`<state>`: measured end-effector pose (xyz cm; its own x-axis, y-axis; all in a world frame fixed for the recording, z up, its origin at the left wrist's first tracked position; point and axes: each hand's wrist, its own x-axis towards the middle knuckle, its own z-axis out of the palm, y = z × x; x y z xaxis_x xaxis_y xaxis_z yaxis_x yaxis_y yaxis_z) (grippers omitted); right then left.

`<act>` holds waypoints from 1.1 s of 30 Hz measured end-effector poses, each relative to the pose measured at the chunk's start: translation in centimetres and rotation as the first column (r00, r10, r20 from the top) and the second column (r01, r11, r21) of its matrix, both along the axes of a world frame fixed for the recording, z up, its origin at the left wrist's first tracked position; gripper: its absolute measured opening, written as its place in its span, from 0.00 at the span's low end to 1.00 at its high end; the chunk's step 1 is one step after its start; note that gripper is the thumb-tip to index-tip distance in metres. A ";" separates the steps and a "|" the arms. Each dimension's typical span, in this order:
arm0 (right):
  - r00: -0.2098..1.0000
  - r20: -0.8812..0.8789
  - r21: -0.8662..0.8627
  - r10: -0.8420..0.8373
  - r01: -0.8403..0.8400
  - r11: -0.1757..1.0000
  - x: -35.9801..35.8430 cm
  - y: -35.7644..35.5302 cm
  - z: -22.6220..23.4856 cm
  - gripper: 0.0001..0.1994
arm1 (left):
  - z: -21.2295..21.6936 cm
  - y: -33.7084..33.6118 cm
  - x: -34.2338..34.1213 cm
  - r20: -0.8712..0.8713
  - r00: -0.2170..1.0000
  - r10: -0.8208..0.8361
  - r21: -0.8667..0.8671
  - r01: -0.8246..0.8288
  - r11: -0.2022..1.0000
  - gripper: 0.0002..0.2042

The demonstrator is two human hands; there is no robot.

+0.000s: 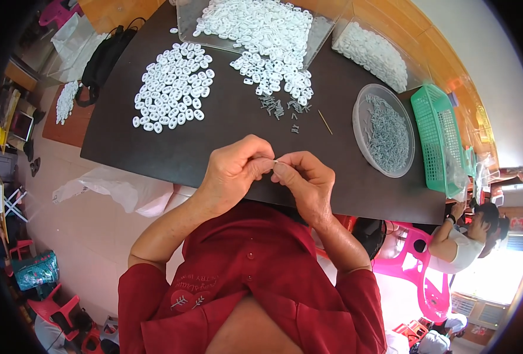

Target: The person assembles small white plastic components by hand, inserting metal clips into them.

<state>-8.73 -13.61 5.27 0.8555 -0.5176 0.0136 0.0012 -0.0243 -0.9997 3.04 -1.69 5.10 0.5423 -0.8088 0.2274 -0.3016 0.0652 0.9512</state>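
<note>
My left hand (pixel 238 165) and my right hand (pixel 306 180) meet fingertip to fingertip above the near edge of the dark table (pixel 155 147). Both are closed in a pinch around something tiny and pale, mostly hidden by the fingers. Beyond them lie small grey screws (pixel 273 106) in a loose cluster, with a thin brass-coloured stick (pixel 325 122) to their right. White oval plastic pieces with two holes (pixel 176 88) are spread at the left of the table. More white pieces (pixel 273 71) spill from a clear tray (pixel 326 41) at the far side.
A round clear tub (pixel 361 127) of grey screws stands at the right, beside a green plastic basket (pixel 435 141). Behind it is a clear bin of white pieces (pixel 372 53). A black bag (pixel 109 59) hangs at the far left edge. Another person (pixel 459 239) sits at the right near a pink chair (pixel 400 253).
</note>
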 end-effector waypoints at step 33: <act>0.990 -0.006 -0.891 -0.138 0.058 0.450 4.3 -8.1 -3.2 0.06 | -4.7 -0.9 0.7 -0.663 0.749 0.007 -0.129 -0.123 0.984 0.05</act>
<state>-4.42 -21.67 2.08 0.8193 -0.3390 0.4625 -0.1255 -0.8930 -0.4322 3.76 -2.55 0.45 0.6537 -0.7517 -0.0877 0.3860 0.2315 0.8930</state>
